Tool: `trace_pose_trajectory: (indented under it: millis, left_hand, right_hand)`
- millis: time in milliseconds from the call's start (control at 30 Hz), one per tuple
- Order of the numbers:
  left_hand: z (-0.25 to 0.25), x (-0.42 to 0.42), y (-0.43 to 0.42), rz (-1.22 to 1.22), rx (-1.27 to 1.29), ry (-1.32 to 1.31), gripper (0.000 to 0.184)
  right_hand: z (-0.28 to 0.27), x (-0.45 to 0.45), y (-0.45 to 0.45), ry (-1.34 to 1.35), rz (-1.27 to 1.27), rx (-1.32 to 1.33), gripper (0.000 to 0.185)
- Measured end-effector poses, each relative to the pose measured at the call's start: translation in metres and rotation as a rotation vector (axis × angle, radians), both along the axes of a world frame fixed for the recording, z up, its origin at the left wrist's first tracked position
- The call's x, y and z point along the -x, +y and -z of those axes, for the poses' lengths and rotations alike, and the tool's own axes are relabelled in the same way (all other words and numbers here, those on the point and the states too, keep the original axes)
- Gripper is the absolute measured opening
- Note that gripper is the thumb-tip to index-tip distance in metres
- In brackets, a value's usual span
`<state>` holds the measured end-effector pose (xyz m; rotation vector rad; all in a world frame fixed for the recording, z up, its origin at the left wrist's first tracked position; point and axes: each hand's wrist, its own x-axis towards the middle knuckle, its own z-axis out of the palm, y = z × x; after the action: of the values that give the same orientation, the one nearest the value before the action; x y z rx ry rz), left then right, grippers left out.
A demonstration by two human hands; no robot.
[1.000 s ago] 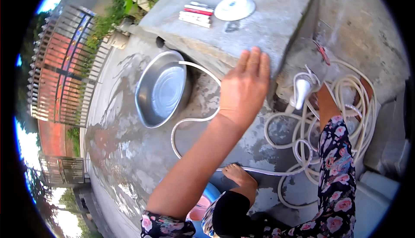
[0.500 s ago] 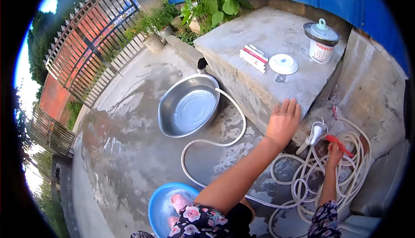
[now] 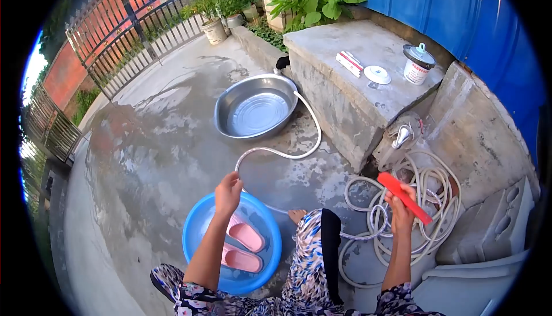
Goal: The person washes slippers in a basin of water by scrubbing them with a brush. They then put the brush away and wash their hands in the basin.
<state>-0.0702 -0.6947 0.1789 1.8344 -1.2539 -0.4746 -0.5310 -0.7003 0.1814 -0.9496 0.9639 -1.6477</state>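
Note:
My right hand (image 3: 401, 208) is closed round a long red object (image 3: 405, 197), held above the coiled hose. My left hand (image 3: 229, 192) hangs over the far rim of a blue basin (image 3: 272, 224), its fingers curled together; whether anything is between them is too small to tell. Two pink slippers (image 3: 246, 235) lie in the basin. A pale hose (image 3: 312, 152) runs from the coil (image 3: 428, 230) on the right past the basin and up to the rim of a metal tub (image 3: 221, 109).
A concrete block (image 3: 339, 109) carries white and red sticks (image 3: 349, 63), a white lid (image 3: 377, 74) and a lidded tub (image 3: 416, 70). A tap (image 3: 402, 136) stands beside it. Grey stacked blocks (image 3: 489, 224) are at the right, a barred gate (image 3: 135, 23) at upper left.
The view has shifted back, bringing the blue basin fully in sight. My left hand has left the concrete block's edge for the basin. My right hand has lifted the red object from beside the tap.

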Motion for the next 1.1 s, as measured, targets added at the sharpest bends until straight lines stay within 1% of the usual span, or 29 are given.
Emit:
trace_pose_trajectory:
  millis: [33, 67, 100, 133, 200, 267, 333, 367, 400, 433, 500, 533, 567, 600, 633, 667, 700, 733, 767, 800, 867, 900, 933, 1000, 1033, 1067, 1100]
  left_hand:
    - [0.03, -0.026, 0.037, -0.123, -0.055, 0.056, 0.033]
    - [0.042, -0.038, 0.076, -0.204, -0.113, 0.09, 0.033]
    - [0.059, -0.05, 0.11, -0.278, -0.158, 0.212, 0.034]
    - [0.084, -0.06, 0.142, -0.337, -0.176, 0.252, 0.034]
    - [0.138, -0.074, 0.201, -0.473, -0.178, 0.387, 0.036]
    - [0.146, -0.064, 0.238, -0.57, -0.212, 0.635, 0.036]
    - [0.156, -0.047, 0.262, -0.68, -0.184, 0.777, 0.035]
    - [0.156, -0.041, 0.266, -0.724, -0.193, 0.838, 0.033]
    - [0.157, -0.031, 0.274, -0.763, -0.201, 0.904, 0.03]
    - [0.165, -0.024, 0.28, -0.798, -0.203, 0.925, 0.03]
    - [0.187, -0.019, 0.287, -0.689, -0.147, 1.017, 0.019]
    - [0.199, -0.015, 0.288, -0.71, -0.155, 1.031, 0.019]
    - [0.213, -0.009, 0.288, -0.671, -0.121, 1.094, 0.015]
    - [0.223, -0.003, 0.287, -0.631, -0.083, 1.156, 0.011]
    - [0.208, 0.001, 0.283, -0.775, -0.167, 0.971, 0.014]
    - [0.218, 0.004, 0.283, -0.794, -0.177, 0.989, 0.014]
    - [0.229, 0.008, 0.282, -0.965, -0.217, 0.763, 0.019]
    - [0.223, 0.009, 0.279, -1.118, -0.261, 0.529, 0.026]
    - [0.218, 0.007, 0.277, -1.107, -0.336, 0.645, 0.047]
    - [0.222, 0.007, 0.273, -1.117, -0.35, 0.663, 0.047]
    - [0.226, 0.008, 0.264, -1.12, -0.008, 1.128, 0.059]
    - [0.214, 0.002, 0.262, -1.082, -0.16, 1.181, 0.061]
    - [0.215, 0.003, 0.261, -1.084, -0.157, 1.191, 0.061]
    - [0.215, 0.008, 0.264, -0.905, -0.072, 1.231, 0.057]
    - [0.219, 0.01, 0.266, -0.904, -0.074, 1.232, 0.057]
    - [0.222, 0.01, 0.267, -0.892, -0.172, 1.196, 0.057]
    - [0.23, 0.012, 0.269, -0.881, -0.27, 1.159, 0.057]
  right_hand:
    - [-0.036, -0.021, -0.013, 0.056, -0.126, 0.095, 0.034]
    - [-0.066, -0.046, -0.023, 0.092, -0.233, 0.18, 0.033]
    - [-0.091, -0.071, -0.033, 0.259, -0.293, 0.304, 0.032]
    - [-0.112, -0.098, -0.042, 0.425, -0.375, 0.422, 0.03]
    - [-0.139, -0.166, -0.049, 0.85, -0.436, 0.612, 0.026]
    - [-0.142, -0.243, -0.032, 0.767, -0.7, 0.646, 0.024]
    - [-0.113, -0.306, -0.018, 0.978, -0.768, 0.905, 0.024]
    - [-0.095, -0.334, -0.006, 0.993, -0.826, 0.984, 0.022]
    - [-0.075, -0.356, 0.005, 1.028, -0.937, 1.012, 0.019]
    - [-0.051, -0.376, 0.015, 1.129, -1.069, 1.003, 0.018]
    - [0.007, -0.408, 0.026, 1.305, -1.302, 0.997, 0.013]
    - [0.037, -0.419, 0.031, 1.382, -1.408, 0.993, 0.01]
    - [0.062, -0.427, 0.041, 1.379, -1.438, 0.986, 0.01]
    - [0.085, -0.432, 0.052, 1.49, -1.442, 0.881, 0.008]
    - [0.109, -0.433, 0.06, 1.547, -1.458, 0.824, 0.008]
    - [0.133, -0.435, 0.068, 1.605, -1.472, 0.768, 0.009]
    - [0.158, -0.432, 0.075, 1.53, -1.464, 0.927, 0.011]
    - [0.171, -0.43, 0.081, 1.447, -1.451, 1.079, 0.013]
    - [0.185, -0.429, 0.088, 1.425, -1.457, 1.048, 0.014]
    - [0.189, -0.432, 0.095, 1.431, -1.484, 1.041, 0.014]
    - [0.19, -0.436, 0.106, 1.363, -1.287, 0.907, 0.015]
    - [0.188, -0.439, 0.11, 1.358, -1.216, 0.919, 0.014]
    - [0.196, -0.439, 0.114, 1.366, -1.223, 0.922, 0.014]
    - [0.21, -0.435, 0.123, 1.494, -1.091, 1.046, 0.012]
    - [0.212, -0.433, 0.125, 1.448, -1.05, 1.081, 0.01]
    - [0.215, -0.432, 0.125, 1.446, -1.052, 1.083, 0.01]
    - [0.217, -0.43, 0.125, 1.509, -1.072, 1.058, 0.01]
